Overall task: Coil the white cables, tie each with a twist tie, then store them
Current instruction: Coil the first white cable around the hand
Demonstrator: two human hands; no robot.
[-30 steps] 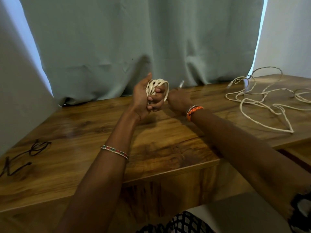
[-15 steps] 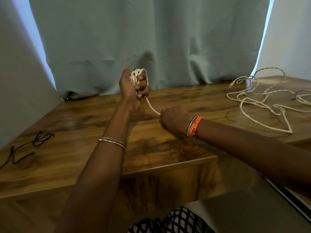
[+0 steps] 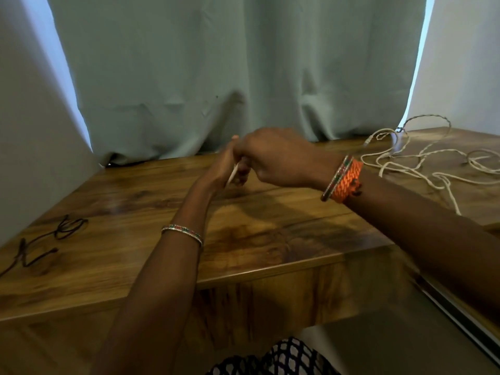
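Note:
My two hands meet above the middle of the wooden table [image 3: 151,247]. My left hand [image 3: 226,167] holds a coiled white cable, of which only a short white strand [image 3: 232,176] shows between the hands. My right hand [image 3: 273,156] lies over the left hand and covers the coil, fingers curled around the cable. More loose white cables [image 3: 422,163] sprawl uncoiled on the table at the right. Black twist ties [image 3: 46,242] lie at the table's left end.
A grey-green curtain [image 3: 230,77] hangs right behind the table. The table's front edge [image 3: 270,272] runs below my forearms. A dark flat surface with a metal rim [image 3: 446,307] sits at the lower right.
My right hand rose from the tabletop and came up over the left hand, hiding the coil. The stretch of cable that ran between the hands is gone from sight.

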